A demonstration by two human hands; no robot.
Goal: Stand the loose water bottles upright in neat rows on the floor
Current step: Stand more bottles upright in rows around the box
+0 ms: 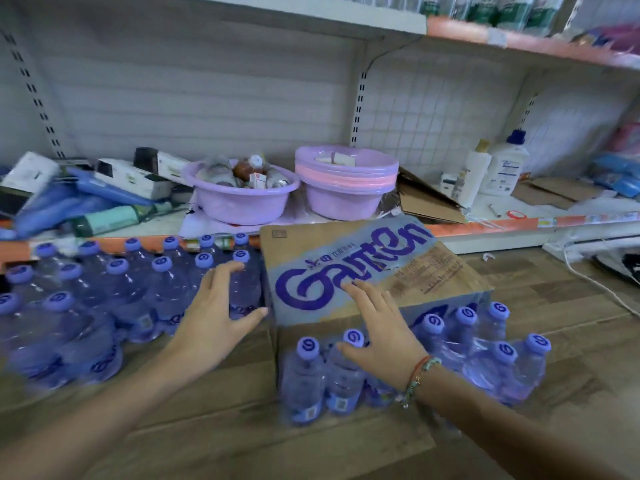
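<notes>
Two lilac basins (242,202) sit on the shelf (485,225) beside flattened cardboard (426,199).

Purple-capped bottles (145,292), lilac basins (346,188)

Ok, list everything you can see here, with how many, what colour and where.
water bottles: many, clear with purple caps, upright in rows on floor at left
more bottles: about ten, same kind, beside carton in front
carton: one, brown with purple lettering, on floor, centre
basins: lilac, one filled, plus a stack, on lower shelf
white bottles: two, shelf right
left hand: open, at a bottle
right hand: open, over the carton edge, beaded bracelet
</notes>
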